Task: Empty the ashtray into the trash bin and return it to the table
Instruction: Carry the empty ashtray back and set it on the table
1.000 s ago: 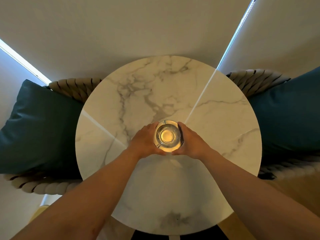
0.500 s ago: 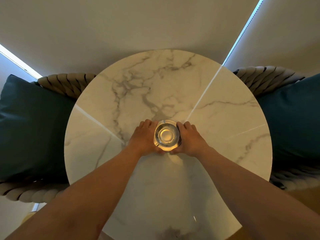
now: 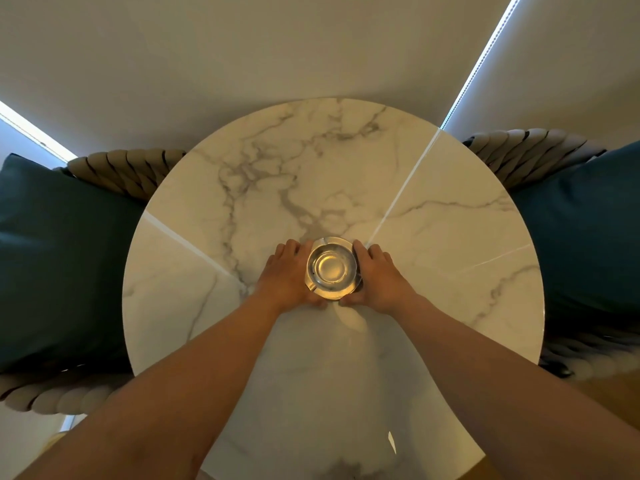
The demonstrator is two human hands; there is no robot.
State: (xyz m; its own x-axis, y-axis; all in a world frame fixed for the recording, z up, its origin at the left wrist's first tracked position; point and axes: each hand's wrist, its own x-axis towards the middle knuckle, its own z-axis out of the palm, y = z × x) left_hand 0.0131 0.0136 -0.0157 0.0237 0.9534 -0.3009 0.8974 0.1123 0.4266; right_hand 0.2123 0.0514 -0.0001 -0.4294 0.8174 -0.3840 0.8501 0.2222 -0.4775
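Observation:
A round clear glass ashtray [image 3: 331,268] sits near the middle of the round white marble table [image 3: 433,237]. Its bowl looks empty and shiny. My left hand [image 3: 287,277] cups its left side and my right hand [image 3: 375,277] cups its right side, fingers curled round the rim and thumbs meeting at its near edge. The ashtray rests on or just above the tabletop; I cannot tell which. No trash bin is in view.
Two woven rope chairs with dark teal cushions flank the table, one cushion [image 3: 59,258] at the left and one [image 3: 585,244] at the right. A pale wall or blind [image 3: 277,57] stands behind the table. Wooden floor [image 3: 609,403] shows at the lower right.
Both hands have stayed on the ashtray, which has sunk towards the tabletop. The view has shifted a little, so more of the table shows.

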